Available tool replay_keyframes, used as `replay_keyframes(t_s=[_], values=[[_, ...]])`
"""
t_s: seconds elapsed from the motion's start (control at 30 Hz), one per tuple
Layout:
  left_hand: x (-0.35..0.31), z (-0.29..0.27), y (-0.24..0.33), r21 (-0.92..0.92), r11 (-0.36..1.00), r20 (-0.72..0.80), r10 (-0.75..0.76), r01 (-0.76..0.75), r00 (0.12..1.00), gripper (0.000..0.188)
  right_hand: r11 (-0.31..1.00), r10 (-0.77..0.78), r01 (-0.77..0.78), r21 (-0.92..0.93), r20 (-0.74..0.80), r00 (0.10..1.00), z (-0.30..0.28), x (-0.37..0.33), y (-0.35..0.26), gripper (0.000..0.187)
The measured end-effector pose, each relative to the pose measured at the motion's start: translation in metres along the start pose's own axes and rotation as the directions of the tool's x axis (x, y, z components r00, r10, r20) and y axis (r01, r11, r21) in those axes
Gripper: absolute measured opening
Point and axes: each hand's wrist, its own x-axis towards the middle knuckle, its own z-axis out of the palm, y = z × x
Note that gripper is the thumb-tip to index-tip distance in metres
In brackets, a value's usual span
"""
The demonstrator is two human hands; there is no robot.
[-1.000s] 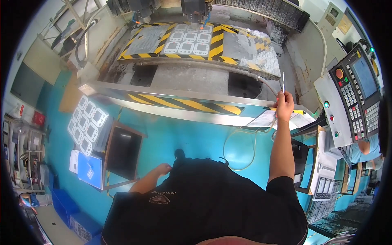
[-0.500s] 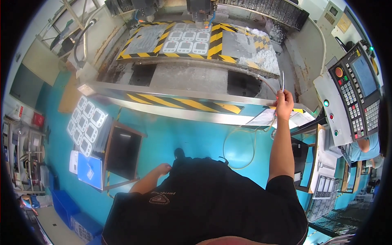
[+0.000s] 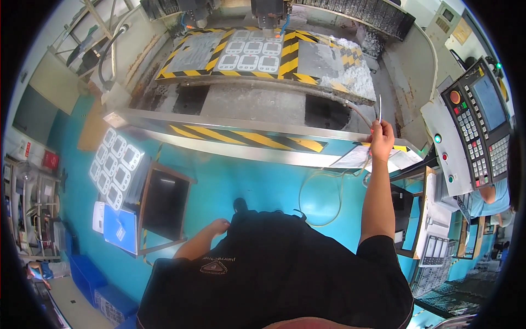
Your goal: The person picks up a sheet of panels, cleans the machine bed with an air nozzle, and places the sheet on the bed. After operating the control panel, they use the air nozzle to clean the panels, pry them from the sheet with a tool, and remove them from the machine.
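Right hand (image 3: 382, 138) clamped on thin metal air nozzle (image 3: 379, 108) at machine's 3 o'clock edge; left hand (image 3: 219, 226) hangs loose, fingers half curled, holding nothing.

Nozzle: slim straight tube, upright, clear hose (image 3: 320, 189) looping below. Machine bed (image 3: 263, 52): grey steel, yellow-black hazard stripes, white rounded-square parts in rows at 12 o'clock, shiny chips (image 3: 353, 79) heaped beside. Control panel (image 3: 479, 129) at 3 o'clock: grey box, red round button, keypad. Flat white tray of same parts (image 3: 115, 167) at 9 o'clock.

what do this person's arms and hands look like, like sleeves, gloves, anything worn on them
Both forearms are bare, and the left hand and right hand wear no gloves. Short black sleeves of a black shirt end above the elbows; the shirt carries a small triangular emblem. No watch or band can be made out at either wrist.
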Motion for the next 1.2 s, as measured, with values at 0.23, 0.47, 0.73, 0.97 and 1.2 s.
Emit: replay_keyframes(t_s=[0.23,0.47,0.73,0.97,1.2], values=[[0.004,0.006,-0.005,-0.047,0.999,-0.025,0.014,-0.015,1.0,0.03,1.0,0.012,-0.012,0.015,0.007,1.0,-0.001,0.001,0.002,0.026],[-0.001,0.004,0.0,0.003,0.999,-0.02,0.04,-0.04,0.999,0.029,0.999,0.033,-0.033,0.003,0.036,0.999,-0.003,0.0,0.002,0.025],[0.007,0.003,-0.008,-0.058,0.996,-0.008,0.061,-0.062,0.998,0.029,1.0,0.0,0.0,0.02,0.009,1.0,-0.001,0.001,0.002,0.027],[0.006,0.006,-0.011,-0.084,0.996,-0.014,0.034,-0.035,0.999,0.029,1.0,-0.003,0.002,0.018,0.01,1.0,-0.002,0.002,0.004,0.028],[0.003,0.005,-0.011,-0.058,0.998,-0.014,0.025,-0.026,1.0,0.029,1.0,0.03,-0.03,-0.005,0.007,1.0,-0.001,-0.002,-0.001,0.027]])
